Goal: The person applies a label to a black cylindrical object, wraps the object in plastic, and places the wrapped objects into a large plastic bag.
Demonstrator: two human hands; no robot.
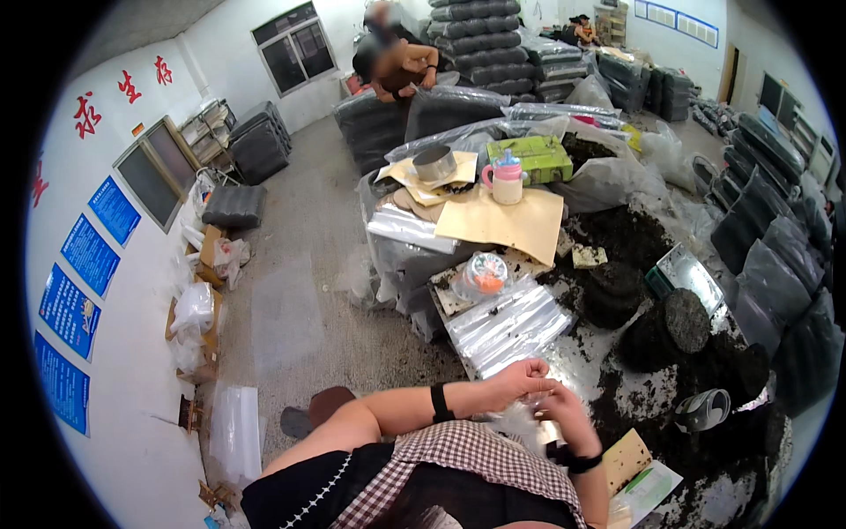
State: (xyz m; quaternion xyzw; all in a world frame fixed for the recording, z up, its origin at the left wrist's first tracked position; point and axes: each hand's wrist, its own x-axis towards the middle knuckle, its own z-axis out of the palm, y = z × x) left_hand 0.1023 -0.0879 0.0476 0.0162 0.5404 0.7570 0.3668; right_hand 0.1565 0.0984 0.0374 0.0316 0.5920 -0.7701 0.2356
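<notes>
My left hand (525, 379) and my right hand (561, 407) meet at the front of the work table, fingers closed on a thin, crumpled clear plastic bag (538, 414). Just beyond them lies a pile of flat clear plastic sleeves (498, 322), with a round clear tub with an orange item (483, 273) behind it. To their right, dark soil-like material (617, 388) is strewn over the metal surface, around dark cylinders (650, 339), a small metal scale (687, 278) and a metal scoop or can (701, 410).
Brown paper (507, 229), a pink cup (507, 181) and a green box (546, 163) sit farther back. Black filled bags (476, 44) are piled behind and at the right (749, 212). Co-workers (397, 70) are at the back. Cardboard boxes (207, 344) line the left wall.
</notes>
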